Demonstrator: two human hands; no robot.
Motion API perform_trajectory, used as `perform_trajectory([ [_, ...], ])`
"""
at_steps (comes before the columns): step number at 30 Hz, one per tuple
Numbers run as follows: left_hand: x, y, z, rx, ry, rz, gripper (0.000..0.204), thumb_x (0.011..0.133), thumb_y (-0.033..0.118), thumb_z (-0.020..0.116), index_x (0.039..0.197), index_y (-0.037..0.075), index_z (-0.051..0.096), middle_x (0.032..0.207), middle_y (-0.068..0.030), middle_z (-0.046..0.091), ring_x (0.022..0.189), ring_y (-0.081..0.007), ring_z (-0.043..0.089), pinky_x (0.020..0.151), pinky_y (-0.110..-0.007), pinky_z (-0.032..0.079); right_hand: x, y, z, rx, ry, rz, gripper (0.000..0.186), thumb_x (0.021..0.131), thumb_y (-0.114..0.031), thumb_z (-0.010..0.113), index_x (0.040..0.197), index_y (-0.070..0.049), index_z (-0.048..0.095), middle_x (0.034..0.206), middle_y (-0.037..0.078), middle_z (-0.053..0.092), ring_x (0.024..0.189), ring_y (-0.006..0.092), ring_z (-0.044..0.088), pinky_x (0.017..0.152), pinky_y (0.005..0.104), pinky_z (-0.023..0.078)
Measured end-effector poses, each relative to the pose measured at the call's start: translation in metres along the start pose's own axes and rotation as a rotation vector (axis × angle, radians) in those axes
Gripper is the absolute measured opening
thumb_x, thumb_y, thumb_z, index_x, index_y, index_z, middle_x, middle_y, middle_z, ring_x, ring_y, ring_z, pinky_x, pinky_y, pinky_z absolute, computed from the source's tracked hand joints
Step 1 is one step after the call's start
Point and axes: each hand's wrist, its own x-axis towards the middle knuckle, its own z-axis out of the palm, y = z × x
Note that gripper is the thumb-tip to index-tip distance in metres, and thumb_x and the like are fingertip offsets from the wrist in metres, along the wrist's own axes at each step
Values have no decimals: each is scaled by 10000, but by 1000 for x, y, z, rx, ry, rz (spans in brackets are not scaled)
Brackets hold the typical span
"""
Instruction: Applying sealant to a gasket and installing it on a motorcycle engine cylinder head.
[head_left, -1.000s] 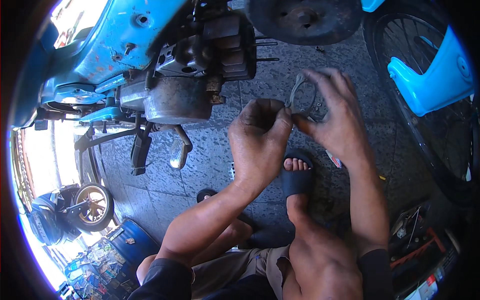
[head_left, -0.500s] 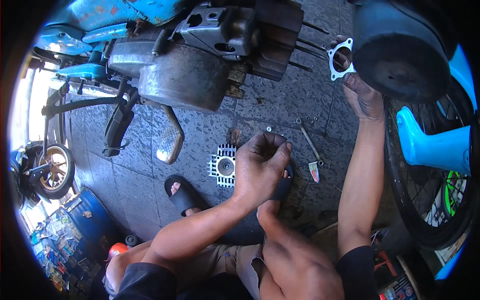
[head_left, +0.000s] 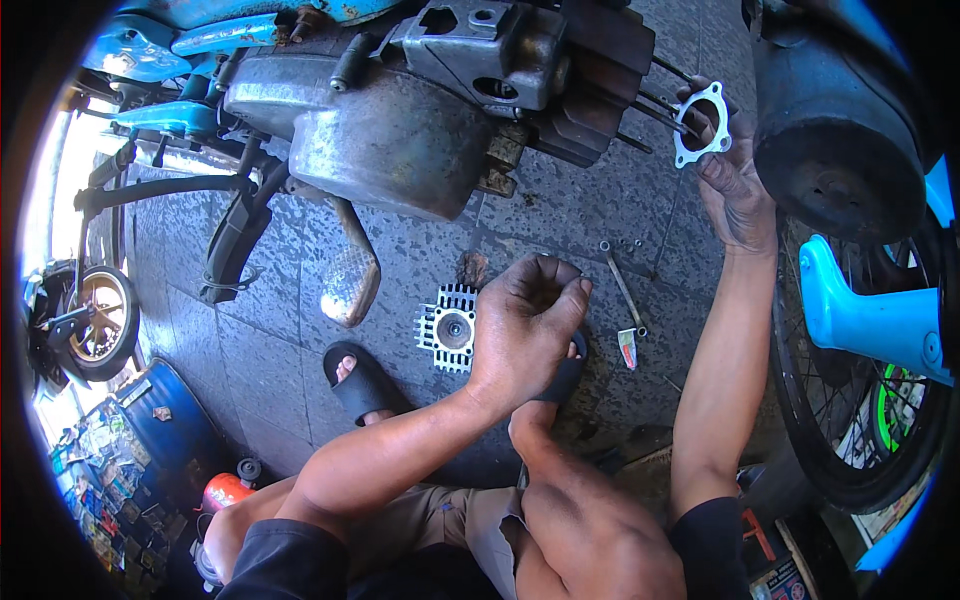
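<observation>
Flat grey gasket [head_left: 702, 124] with a round middle hole and corner holes, held up at the ends of the long studs [head_left: 655, 100] jutting from the engine [head_left: 450, 110]. Pinched at its lower edge by the right hand [head_left: 738, 190], fingers closed on it. Left hand [head_left: 522, 325] lower down, curled into a loose fist above the paved floor [head_left: 420, 250]; whether anything sits inside, impossible to tell. Just beside that fist, a finned cylinder head [head_left: 448, 328] lying flat. Further right, a thin spanner [head_left: 622, 286] on the floor. Black sandal [head_left: 362, 385] below.
</observation>
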Motion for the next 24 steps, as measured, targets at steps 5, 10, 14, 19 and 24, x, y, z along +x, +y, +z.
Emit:
perform_trajectory([
  [5, 2, -1, -2, -7, -5, 31, 144, 1000, 103, 674, 975, -34, 637, 792, -38, 672, 594, -57, 569, 487, -233, 470, 2, -6, 8, -99, 14, -25, 919, 671, -249, 963, 1479, -110, 547, 1482, 98, 564, 1441, 279, 460, 1257, 436, 247],
  [10, 5, 0, -3, -25, -2, -33, 117, 977, 68, 712, 990, -32, 654, 811, -35, 665, 694, -76, 598, 631, -252, 499, 5, -10, 12, -245, 24, -42, 916, 691, -245, 957, 1476, -42, 530, 1439, 116, 591, 1401, 277, 496, 1222, 435, 303],
  [14, 7, -2, -4, -17, -24, -55, 117, 983, 74, 707, 983, -29, 650, 810, -32, 661, 679, -75, 594, 620, -244, 496, 4, -15, 17, -259, -7, -27, 915, 722, -252, 948, 1487, -13, 505, 1419, 124, 597, 1350, 265, 532, 1159, 407, 382],
  [19, 13, -13, -1, -49, -12, 0, 136, 981, 90, 713, 978, -27, 644, 825, -24, 668, 717, -73, 597, 650, -245, 498, 6, -21, 29, -279, -20, -67, 941, 738, -248, 946, 1495, 38, 465, 1402, 142, 602, 1307, 256, 565, 1108, 383, 439],
  [24, 17, -14, 0, 8, 7, 89, 159, 955, 102, 713, 967, -52, 675, 811, -52, 703, 766, -84, 629, 703, -286, 536, 8, -28, 36, -328, -79, -32, 958, 749, -261, 945, 1496, 63, 442, 1408, 147, 590, 1325, 258, 558, 1135, 396, 417],
])
